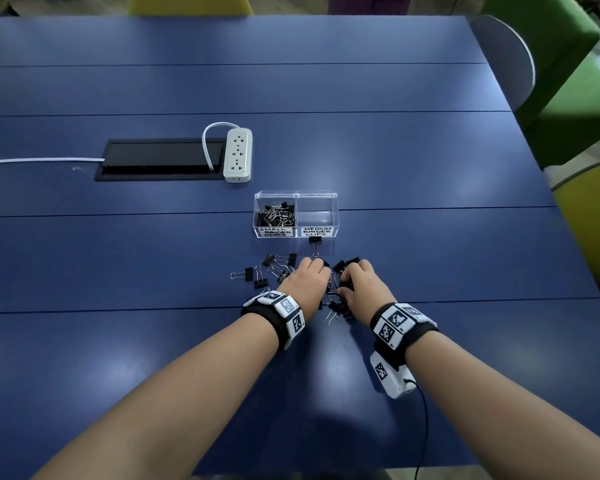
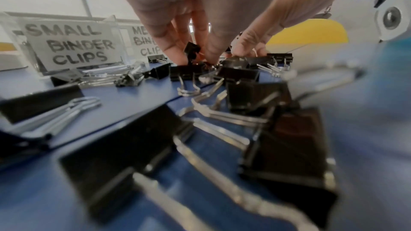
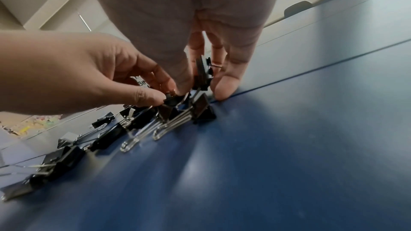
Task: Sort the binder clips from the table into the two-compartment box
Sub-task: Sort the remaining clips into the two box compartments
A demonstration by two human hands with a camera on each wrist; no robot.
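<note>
A clear two-compartment box [image 1: 333, 216] stands on the blue table. Its left half, labelled small binder clips [image 2: 68, 45], holds several black clips [image 1: 276, 216]; the right half, labelled medium, holds none. Loose black binder clips [image 1: 257, 275] lie scattered in front of the box. Both hands are down in the pile, close together. My left hand [image 1: 321, 270] pinches a small black clip [image 2: 192, 50] with its fingertips. My right hand [image 3: 200, 87] holds another black clip [image 3: 203, 71] upright between thumb and fingers. The palms hide the clips under them in the head view.
One clip [image 1: 315, 244] lies alone just before the medium compartment. A white power strip [image 1: 238, 154] and a black cable hatch [image 1: 156, 160] sit further back on the left. A grey chair [image 1: 506, 60] and green seating stand at the table's right edge.
</note>
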